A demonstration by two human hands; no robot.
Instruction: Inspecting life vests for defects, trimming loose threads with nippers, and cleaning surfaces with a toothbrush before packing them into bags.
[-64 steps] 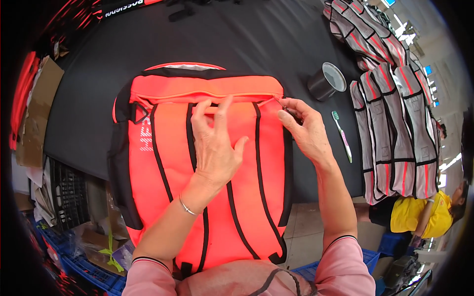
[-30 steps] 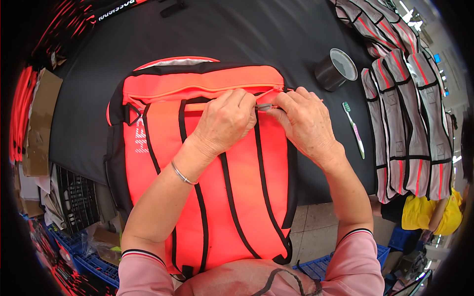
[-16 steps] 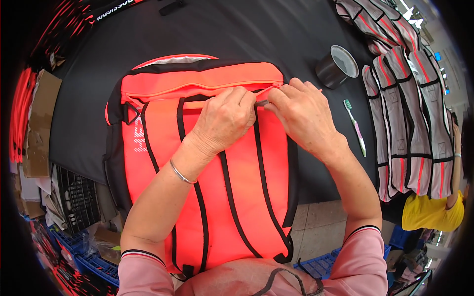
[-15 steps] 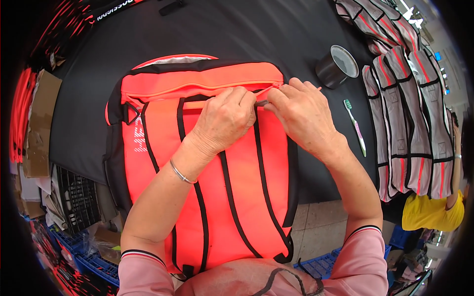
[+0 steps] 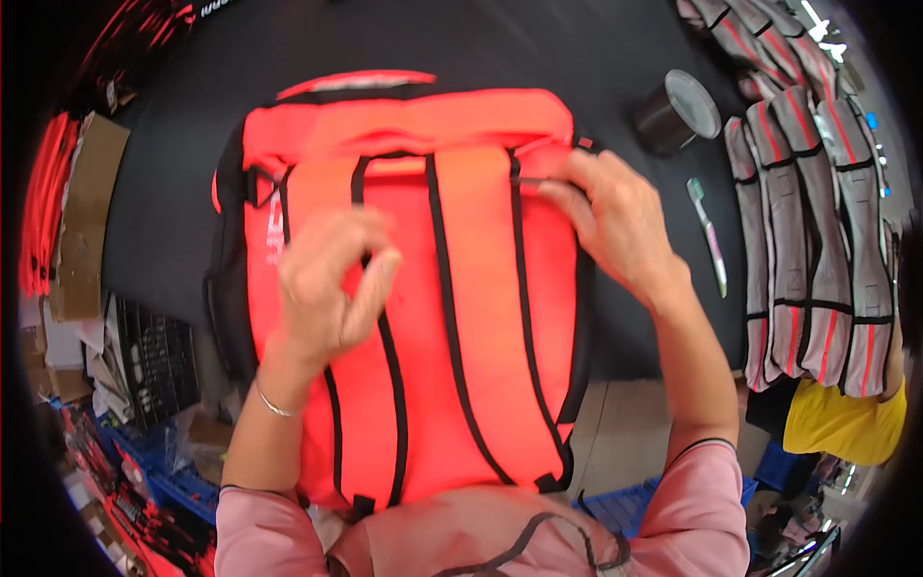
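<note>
A bright red-orange backpack (image 5: 413,385) with black edging lies in front of me, its shoulder straps (image 5: 481,288) facing up. My right hand (image 5: 615,212) is at its upper right, pinching a slim dark-tipped tool (image 5: 531,181); its exact kind is mostly hidden by the fingers. The tip points left, at the black edging near the top of the right strap. Blurred by motion, my left hand (image 5: 332,279) hovers over the left strap, fingers loosely curled and thumb apart, with nothing visible in it.
On the black-covered table (image 5: 635,327), a dark cup (image 5: 663,120) and a toothbrush (image 5: 709,236) lie to the right. Beyond them are stacked grey straps (image 5: 817,240) with red stripes. Cardboard (image 5: 91,221) stands at left, above a black crate (image 5: 159,361). A person in yellow (image 5: 846,418) is far right.
My left hand has come away from the backpack's top, moving left and toward me. My right hand stays near the upper right with the tool. The backpack's top has shifted slightly away.
</note>
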